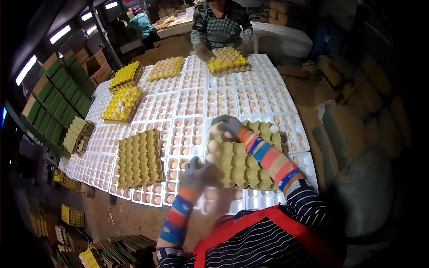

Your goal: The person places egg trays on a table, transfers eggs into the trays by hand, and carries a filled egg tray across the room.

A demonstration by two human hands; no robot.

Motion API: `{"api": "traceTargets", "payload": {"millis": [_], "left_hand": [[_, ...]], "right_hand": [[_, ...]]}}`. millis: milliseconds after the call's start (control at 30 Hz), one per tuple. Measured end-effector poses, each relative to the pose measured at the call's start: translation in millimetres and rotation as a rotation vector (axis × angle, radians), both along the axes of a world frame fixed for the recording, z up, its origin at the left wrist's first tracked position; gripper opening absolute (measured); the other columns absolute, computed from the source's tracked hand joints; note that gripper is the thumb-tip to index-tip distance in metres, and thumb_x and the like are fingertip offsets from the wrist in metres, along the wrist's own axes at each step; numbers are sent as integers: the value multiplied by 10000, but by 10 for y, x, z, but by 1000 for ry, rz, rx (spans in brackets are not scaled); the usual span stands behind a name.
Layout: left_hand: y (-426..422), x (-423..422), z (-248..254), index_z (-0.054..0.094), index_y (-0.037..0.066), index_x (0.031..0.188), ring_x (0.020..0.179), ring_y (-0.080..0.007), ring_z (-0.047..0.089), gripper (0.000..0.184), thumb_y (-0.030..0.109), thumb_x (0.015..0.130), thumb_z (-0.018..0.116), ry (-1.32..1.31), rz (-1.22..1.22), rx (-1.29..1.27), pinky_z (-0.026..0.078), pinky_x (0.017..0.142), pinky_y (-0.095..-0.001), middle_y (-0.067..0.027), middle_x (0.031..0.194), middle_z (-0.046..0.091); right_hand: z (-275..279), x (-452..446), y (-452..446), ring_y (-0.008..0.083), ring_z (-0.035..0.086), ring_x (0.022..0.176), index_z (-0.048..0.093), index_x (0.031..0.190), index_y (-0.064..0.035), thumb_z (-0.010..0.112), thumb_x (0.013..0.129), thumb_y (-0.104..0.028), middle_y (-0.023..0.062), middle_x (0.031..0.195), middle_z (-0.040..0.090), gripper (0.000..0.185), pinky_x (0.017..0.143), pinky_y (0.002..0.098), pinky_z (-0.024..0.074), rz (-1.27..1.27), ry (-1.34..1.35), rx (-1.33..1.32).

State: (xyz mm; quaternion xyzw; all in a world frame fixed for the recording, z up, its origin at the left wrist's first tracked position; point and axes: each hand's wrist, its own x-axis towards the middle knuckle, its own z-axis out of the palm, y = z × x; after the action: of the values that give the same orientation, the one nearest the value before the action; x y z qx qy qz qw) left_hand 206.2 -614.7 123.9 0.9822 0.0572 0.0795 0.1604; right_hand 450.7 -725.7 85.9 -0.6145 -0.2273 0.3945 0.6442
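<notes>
My right hand (229, 125), in a grey glove, curls around a pale egg (216, 129) at the upper left corner of a grey-green egg tray (243, 163). Along that tray's left edge lie more eggs, including a whitish egg (213, 146), and a white egg (274, 128) sits at its upper right corner. To the left of the tray, my left hand (195, 174), also gloved, hovers over white compartment trays (178, 149) holding eggs. Motion blurs its fingers, so their hold is unclear. Further left rests another grey-green egg tray (140, 158) with no eggs visible in it.
Opposite me a person (221, 27) handles a yellow tray of eggs (228, 60). Several yellow trays (123, 102) stand at the table's far left. Green cartons (56, 96) are stacked beyond the left edge, sacks (357, 134) to the right. Another person (142, 26) is further back.
</notes>
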Motion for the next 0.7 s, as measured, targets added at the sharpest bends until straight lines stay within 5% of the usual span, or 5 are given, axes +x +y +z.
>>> {"api": "traceTargets", "payload": {"millis": [133, 300, 533, 633, 700], "left_hand": [[59, 252, -81, 619, 244, 1104, 978, -299, 543, 472, 163, 646, 701, 166, -64, 198, 497, 785, -398, -96, 1191, 498], [168, 195, -80, 650, 227, 996, 946, -299, 560, 417, 225, 594, 760, 61, -49, 31, 495, 746, -410, -90, 1104, 546], [98, -94, -185, 610, 25, 936, 773, -255, 545, 420, 133, 577, 799, -357, -90, -566, 454, 725, -354, -94, 941, 550], [-371, -304, -156, 616, 36, 939, 901, -293, 558, 398, 101, 573, 758, -183, -130, -1056, 463, 794, -371, -140, 990, 568], [-736, -245, -103, 642, 62, 978, 999, -320, 553, 518, 141, 492, 804, -1, -478, -820, 475, 818, -412, -162, 1064, 556]], "right_hand": [[150, -101, -215, 222, 606, 706, 552, 1216, -138, 610, 777, -289, 116, 1022, 593, 468, 631, 354, 518, 76, 91, 16], [148, -456, 296, 285, 521, 1082, 643, 1030, -137, 648, 669, -475, 131, 1089, 594, 495, 810, 429, 454, 399, -1615, -937], [169, -569, 176, 306, 539, 977, 672, 965, -137, 670, 634, -441, 172, 1156, 539, 449, 825, 409, 429, 48, -1291, -881], [189, -742, -760, 320, 554, 939, 650, 1015, -146, 753, 584, -433, 165, 1076, 542, 528, 819, 421, 449, -452, -1052, -417], [155, -767, -1701, 346, 570, 898, 635, 1043, -89, 783, 588, -398, 161, 1037, 552, 569, 795, 424, 467, -648, -931, -291]]}}
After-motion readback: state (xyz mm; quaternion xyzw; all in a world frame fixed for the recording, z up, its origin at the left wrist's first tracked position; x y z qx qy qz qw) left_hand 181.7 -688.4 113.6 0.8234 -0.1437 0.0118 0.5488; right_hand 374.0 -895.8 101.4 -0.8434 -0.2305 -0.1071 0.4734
